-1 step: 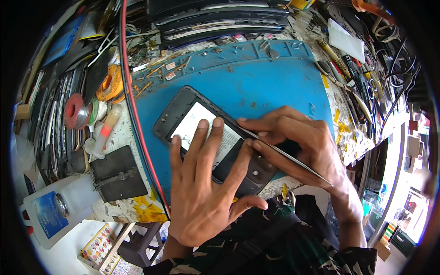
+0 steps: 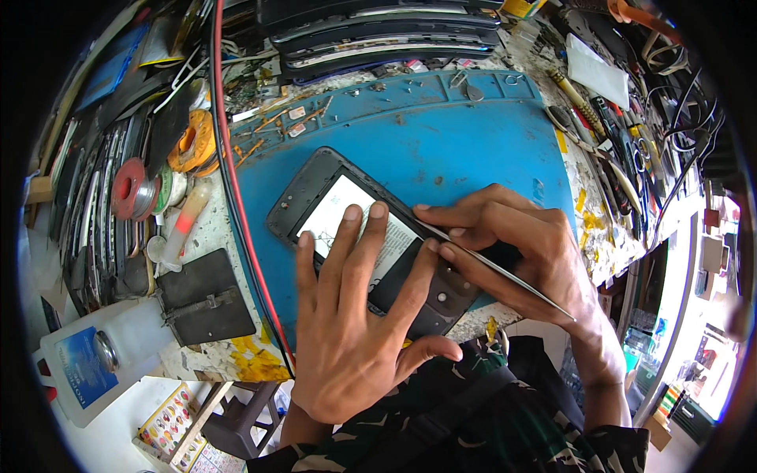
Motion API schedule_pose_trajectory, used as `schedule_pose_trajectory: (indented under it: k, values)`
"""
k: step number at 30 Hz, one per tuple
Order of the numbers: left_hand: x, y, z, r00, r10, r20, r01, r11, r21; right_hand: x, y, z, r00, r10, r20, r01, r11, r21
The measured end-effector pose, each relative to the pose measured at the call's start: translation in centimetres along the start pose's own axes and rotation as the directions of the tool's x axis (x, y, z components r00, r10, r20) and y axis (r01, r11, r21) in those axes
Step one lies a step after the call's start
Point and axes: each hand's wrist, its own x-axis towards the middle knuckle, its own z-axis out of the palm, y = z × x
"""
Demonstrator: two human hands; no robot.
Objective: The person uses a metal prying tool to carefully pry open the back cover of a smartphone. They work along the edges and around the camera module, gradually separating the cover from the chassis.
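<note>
Clearly opened, the black phone (image 2: 371, 240) shows a white panel.

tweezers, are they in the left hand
No, the right hand holds the tweezers; the left hand lies flat on the phone.

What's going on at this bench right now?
A person is working on an opened phone lying on a blue mat. The left hand presses flat on it, fingers spread over the pale inner panel. The right hand holds thin metal tweezers with the tip at the phone's edge. Solder spools, a red cable and a plastic bottle sit to the left.
</note>
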Motion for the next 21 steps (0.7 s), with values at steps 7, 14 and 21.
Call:
schedule_pose_trajectory:
  k: [7, 14, 21]
  values:
    - [0.0, 0.0, 0.1, 1.0, -0.008, 0.0, 0.008, 1.0, -0.013, -0.2, 0.2, -0.1, 0.999, -0.044, -0.014, 0.043, 0.999, -0.023]
    - [-0.1, -0.1, 0.3, 1.0, 0.002, -0.029, -0.003, 0.999, -0.032, -1.2, 0.8, -0.4, 0.996, -0.083, -0.044, 0.084, 0.996, 0.032]
    - [-0.3, -0.1, 0.9, 0.956, -0.025, -0.293, -0.033, 0.981, -0.19, -2.5, 0.7, -0.8, 0.984, -0.014, -0.176, 0.063, 0.959, 0.276]
